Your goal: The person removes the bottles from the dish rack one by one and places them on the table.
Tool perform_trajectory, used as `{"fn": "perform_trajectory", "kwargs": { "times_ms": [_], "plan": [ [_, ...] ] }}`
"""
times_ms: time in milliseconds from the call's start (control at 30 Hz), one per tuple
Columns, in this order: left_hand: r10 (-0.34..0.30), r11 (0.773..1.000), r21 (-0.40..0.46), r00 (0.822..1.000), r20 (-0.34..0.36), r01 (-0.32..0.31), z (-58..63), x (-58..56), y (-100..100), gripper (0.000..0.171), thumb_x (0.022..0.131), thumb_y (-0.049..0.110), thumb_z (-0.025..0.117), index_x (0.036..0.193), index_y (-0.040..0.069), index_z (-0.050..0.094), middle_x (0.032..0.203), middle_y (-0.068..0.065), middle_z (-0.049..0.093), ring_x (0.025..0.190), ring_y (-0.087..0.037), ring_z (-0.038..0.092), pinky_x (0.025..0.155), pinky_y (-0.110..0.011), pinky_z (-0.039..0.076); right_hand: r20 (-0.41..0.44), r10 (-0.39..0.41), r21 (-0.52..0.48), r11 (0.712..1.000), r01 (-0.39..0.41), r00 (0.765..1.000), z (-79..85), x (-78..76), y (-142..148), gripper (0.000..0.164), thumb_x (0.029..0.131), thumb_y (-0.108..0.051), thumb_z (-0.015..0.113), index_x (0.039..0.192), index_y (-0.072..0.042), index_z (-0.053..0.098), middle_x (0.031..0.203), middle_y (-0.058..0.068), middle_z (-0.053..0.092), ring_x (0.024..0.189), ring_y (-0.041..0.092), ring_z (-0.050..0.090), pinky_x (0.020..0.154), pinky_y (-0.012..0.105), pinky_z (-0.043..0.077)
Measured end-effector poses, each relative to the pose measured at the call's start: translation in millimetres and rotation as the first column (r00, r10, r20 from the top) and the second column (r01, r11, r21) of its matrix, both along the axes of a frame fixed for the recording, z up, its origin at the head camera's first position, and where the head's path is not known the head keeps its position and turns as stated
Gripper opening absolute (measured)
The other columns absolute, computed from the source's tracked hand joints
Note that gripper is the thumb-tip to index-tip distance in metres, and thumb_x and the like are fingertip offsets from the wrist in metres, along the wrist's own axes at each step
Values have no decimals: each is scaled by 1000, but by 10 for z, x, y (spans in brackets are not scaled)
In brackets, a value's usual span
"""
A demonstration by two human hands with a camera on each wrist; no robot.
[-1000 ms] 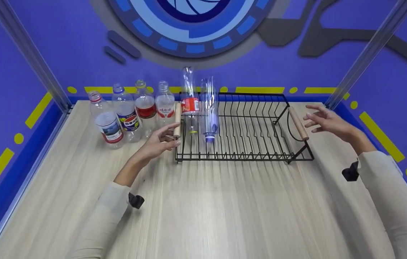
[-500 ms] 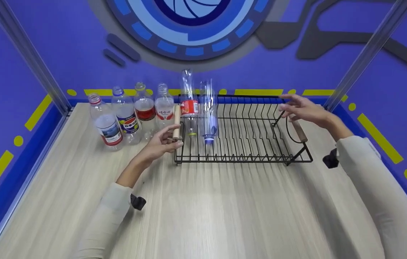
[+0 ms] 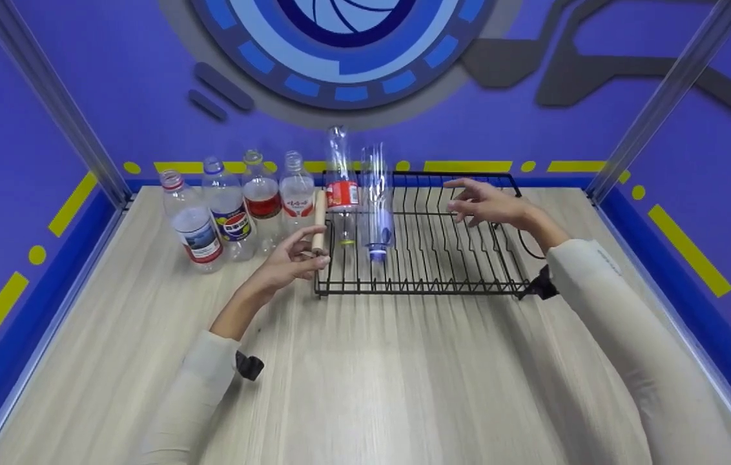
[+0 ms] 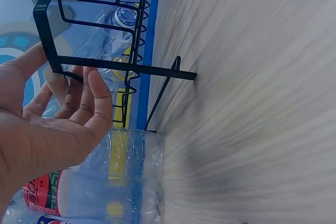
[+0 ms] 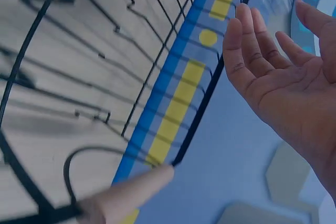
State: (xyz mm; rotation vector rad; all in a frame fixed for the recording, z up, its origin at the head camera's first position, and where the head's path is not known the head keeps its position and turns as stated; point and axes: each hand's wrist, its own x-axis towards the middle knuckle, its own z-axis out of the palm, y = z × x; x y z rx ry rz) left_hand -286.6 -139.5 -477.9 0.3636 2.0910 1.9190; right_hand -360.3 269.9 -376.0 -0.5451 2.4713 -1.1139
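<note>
My left hand (image 3: pixel 281 265) holds the lower end of the wooden handle (image 3: pixel 319 223) on the left side of a black wire dish rack (image 3: pixel 430 292). In the left wrist view, its fingers (image 4: pixel 84 98) curl about the handle by the rack's frame. Two clear plastic bottles stand cap-down in the rack's left slots: a red-labelled bottle (image 3: pixel 342 192) and an unlabelled bottle (image 3: pixel 376 200) with a blue cap. Over the rack's right half hovers my right hand (image 3: pixel 488 203), fingers loosely extended and holding nothing. It hides part of the rack and the right handle (image 5: pixel 131 192).
Left of the rack, several uncapped plastic bottles stand upright in a row, among them a bottle with a landscape label (image 3: pixel 197 232) and a blue-labelled bottle (image 3: pixel 231 219). A wood-look table (image 3: pixel 352 374) lies in front. Blue panels (image 3: pixel 113 97) enclose the back and sides.
My right hand has moved left from beyond the right handle to over the rack's right half. My left hand stays at the left handle, and the bottles keep their places.
</note>
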Motion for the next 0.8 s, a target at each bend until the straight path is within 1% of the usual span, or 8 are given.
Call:
{"fn": "perform_trajectory", "kwargs": {
  "times_ms": [67,233,300,367,467,633,700,800],
  "plan": [
    [5,1000,-7,1000,11,-4,5,-1,3,69,95,15,73,155,16,40,119,-3,65,100,-16,65,85,-37,56,20,16,-7,1000,-16,1000,-45,-20,-89,58,108,-25,52,160,-12,30,138,26,56,102,18,66,86,33,59],
    [15,1000,-27,999,29,-14,-2,-6,-1,68,94,18,75,154,20,42,122,-3,63,104,-17,65,94,-49,54,87,71,-29,997,-69,994,-161,-60,-328,62,107,-26,53,161,-13,25,141,27,53,111,30,63,97,44,56],
    [17,1000,-25,1000,25,-17,-11,-13,-2,68,94,18,74,154,20,42,124,-4,63,103,-17,65,94,-51,53,108,87,-27,996,-84,990,-192,-75,-420,64,107,-26,53,162,-13,23,143,26,52,114,33,62,100,48,55],
    [15,1000,-19,1000,21,-15,-17,-15,-8,67,95,17,74,154,20,42,125,-6,63,102,-17,65,93,-50,54,131,90,-25,996,-87,987,-207,-87,-515,66,107,-26,52,163,-14,19,146,27,49,119,37,60,102,50,54],
    [13,1000,-8,1000,22,-13,-24,-20,-8,65,95,16,73,153,22,43,126,-8,63,101,-16,65,91,-48,55,182,74,-25,997,-71,980,-218,-96,-647,72,108,-26,51,164,-15,8,151,26,43,127,40,56,103,49,54],
    [12,1000,-7,1000,24,-11,-35,-27,-5,64,94,16,74,151,23,45,123,-5,63,101,-16,65,88,-43,55,287,22,-69,998,-2,958,-219,-93,-842,84,107,-26,53,164,-20,-9,161,29,27,139,47,46,106,53,51],
    [5,1000,-3,1000,17,-5,-35,-25,-6,65,95,15,73,152,21,43,125,-7,63,100,-15,65,86,-41,55,326,1,-80,996,26,945,-221,-83,-906,89,106,-27,55,164,-21,-13,163,28,25,141,47,44,107,53,50],
    [-5,1000,7,1000,4,5,-42,-23,-8,65,95,14,72,153,19,42,124,-8,64,99,-15,65,83,-38,55,379,-14,-61,997,40,925,-237,-76,-975,95,106,-28,56,162,-20,-20,163,25,31,141,45,45,108,52,49]
  ]
}}
